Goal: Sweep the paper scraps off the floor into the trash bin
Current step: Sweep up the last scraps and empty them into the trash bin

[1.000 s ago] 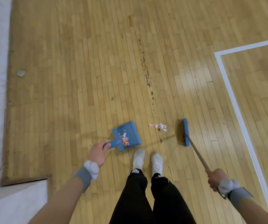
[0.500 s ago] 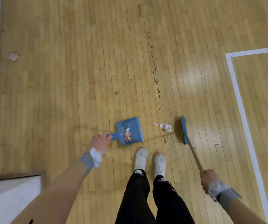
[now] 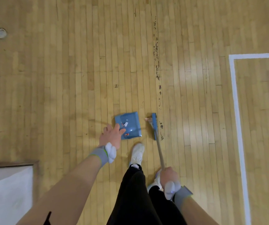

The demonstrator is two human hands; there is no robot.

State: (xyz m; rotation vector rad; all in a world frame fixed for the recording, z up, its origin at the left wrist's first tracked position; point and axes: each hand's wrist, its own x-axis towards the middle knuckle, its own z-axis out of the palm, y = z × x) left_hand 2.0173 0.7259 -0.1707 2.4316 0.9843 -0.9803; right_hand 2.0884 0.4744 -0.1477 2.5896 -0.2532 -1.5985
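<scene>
The right grip (image 3: 168,177), wrapped round the wooden handle (image 3: 159,151), has drawn the blue-headed broom (image 3: 154,125) toward the left grip (image 3: 112,137), which holds the blue plastic dustpan (image 3: 131,125). The loose red-and-white paper scraps (image 3: 148,120) now lie against the bristles, just beside the pan's mouth; one short push should load them.

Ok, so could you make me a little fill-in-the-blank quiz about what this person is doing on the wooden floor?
1. The right hand grips the wooden handle of the ____.
2. The left hand holds the dustpan, which is coloured ____.
3. Loose paper scraps lie right by the broom head, not yet inside the ____.

Missing words: broom; blue; dustpan.
</scene>
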